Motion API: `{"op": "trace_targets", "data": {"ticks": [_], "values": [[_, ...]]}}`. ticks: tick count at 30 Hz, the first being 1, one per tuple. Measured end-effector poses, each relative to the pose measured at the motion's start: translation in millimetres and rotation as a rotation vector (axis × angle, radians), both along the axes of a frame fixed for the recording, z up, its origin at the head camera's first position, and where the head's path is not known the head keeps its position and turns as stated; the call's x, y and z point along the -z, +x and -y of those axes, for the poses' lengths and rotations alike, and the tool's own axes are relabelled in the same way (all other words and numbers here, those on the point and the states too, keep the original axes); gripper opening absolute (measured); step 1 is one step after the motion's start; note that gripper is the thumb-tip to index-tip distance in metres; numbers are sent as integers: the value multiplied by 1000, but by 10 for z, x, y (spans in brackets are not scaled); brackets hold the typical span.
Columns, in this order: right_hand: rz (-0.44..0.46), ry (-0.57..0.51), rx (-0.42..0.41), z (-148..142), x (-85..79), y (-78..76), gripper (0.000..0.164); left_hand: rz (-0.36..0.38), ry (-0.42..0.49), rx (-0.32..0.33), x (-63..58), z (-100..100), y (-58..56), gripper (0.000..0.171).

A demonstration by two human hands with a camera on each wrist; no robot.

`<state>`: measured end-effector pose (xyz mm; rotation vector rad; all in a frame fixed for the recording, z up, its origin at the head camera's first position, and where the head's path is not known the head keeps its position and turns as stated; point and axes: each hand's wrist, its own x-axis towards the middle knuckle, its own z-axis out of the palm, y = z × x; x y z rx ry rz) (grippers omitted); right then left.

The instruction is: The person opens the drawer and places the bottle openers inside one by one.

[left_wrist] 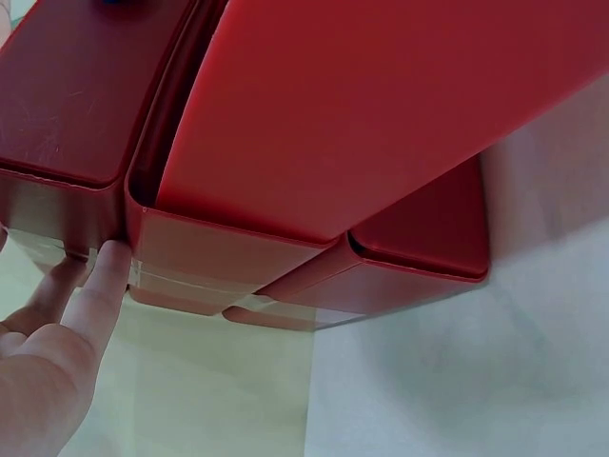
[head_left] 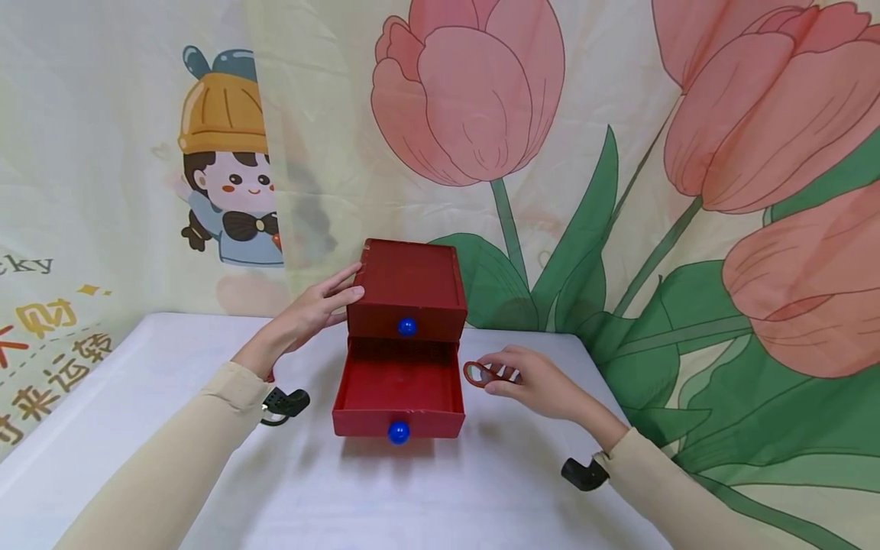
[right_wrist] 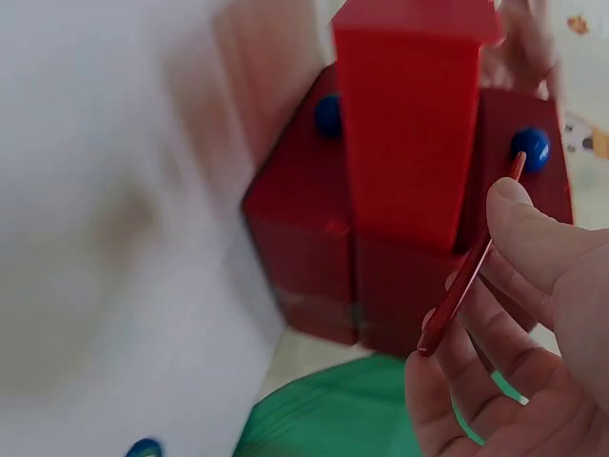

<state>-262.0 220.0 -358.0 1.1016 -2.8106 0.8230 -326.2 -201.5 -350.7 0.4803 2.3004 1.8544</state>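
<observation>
"Head view: what's in the right hand [head_left: 532,378]?"
"A thin red loop [right_wrist: 463,290], its grip pinched snugly, just right of the pulled-out lower drawer [head_left: 364,425]."
"And the left hand [head_left: 316,309]?"
"Fingers straight against the red box [head_left: 412,275], on its left side. Looks like a putting-away step to me; next probably calls for moving left over the drawer, then letting go."

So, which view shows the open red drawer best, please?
The head view, because it shows the inside, front and blue knob of the open red drawer; each wrist view shows mainly an outer side.
</observation>
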Motion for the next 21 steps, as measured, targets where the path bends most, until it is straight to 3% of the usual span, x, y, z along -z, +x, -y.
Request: {"op": "trace_targets", "data": {"ticks": [8, 21], "values": [[-22, 46, -47, 387, -186, 37, 42, 0, -4, -4, 1, 20, 15, 84], [-6, 132, -72, 965, -225, -6, 42, -14, -1, 13, -6, 3, 11, 83]]}}
